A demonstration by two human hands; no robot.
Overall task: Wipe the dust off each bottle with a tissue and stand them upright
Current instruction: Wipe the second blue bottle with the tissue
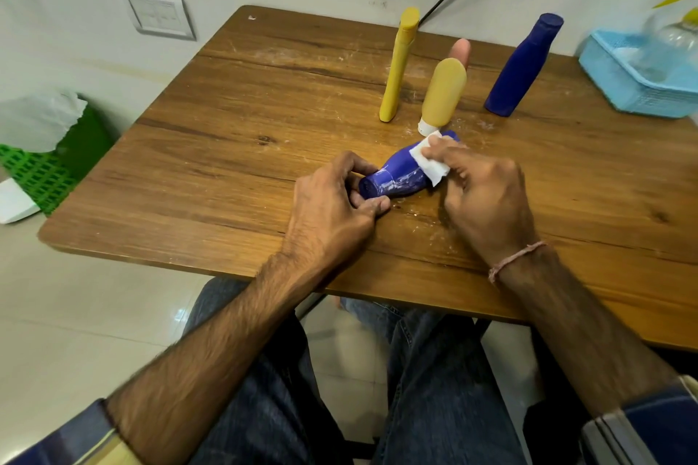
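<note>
A small blue bottle (400,172) lies on its side on the wooden table (226,117), dusty white near its cap end. My left hand (336,204) grips the cap end. My right hand (483,196) presses a folded white tissue (428,160) against the bottle's body. Behind them stand three bottles upright: a tall yellow one (398,66), a rounded yellow tube (443,94) on its white cap, and a dark blue bottle (523,66). A pinkish bottle (461,51) peeks out behind the tube.
A light blue basket (642,87) with a clear plastic bottle sits at the table's right back corner. A green crate (45,166) holding white tissue stands on the floor at left. White dust streaks the table. A black cable runs up the wall.
</note>
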